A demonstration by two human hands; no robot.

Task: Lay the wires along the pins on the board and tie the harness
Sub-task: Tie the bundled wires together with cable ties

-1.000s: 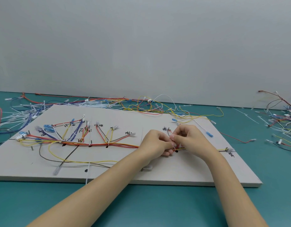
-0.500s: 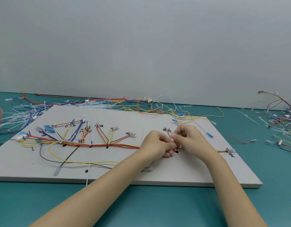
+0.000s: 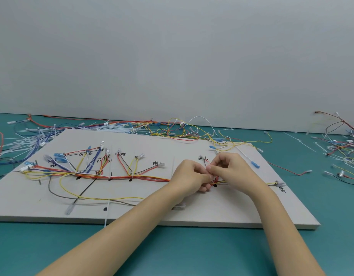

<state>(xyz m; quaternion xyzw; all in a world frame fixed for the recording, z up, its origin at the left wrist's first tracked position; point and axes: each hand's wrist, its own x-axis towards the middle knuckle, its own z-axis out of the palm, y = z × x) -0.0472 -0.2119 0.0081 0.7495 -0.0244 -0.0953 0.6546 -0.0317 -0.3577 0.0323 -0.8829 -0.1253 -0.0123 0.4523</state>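
While the left hand (image 3: 189,174) and right hand (image 3: 231,168) pinch the wire bundle (image 3: 132,177) on the board (image 3: 222,212), tying seems underway; cinching the tie likely comes next.

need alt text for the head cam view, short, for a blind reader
Two bare hands, left hand and right hand, pinch the wire harness together on a pale board. Loose wires lie scattered on the teal table behind.

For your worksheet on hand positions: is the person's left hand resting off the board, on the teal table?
No: the left hand is over the board, fingers curled at the wire bundle beside the right hand.
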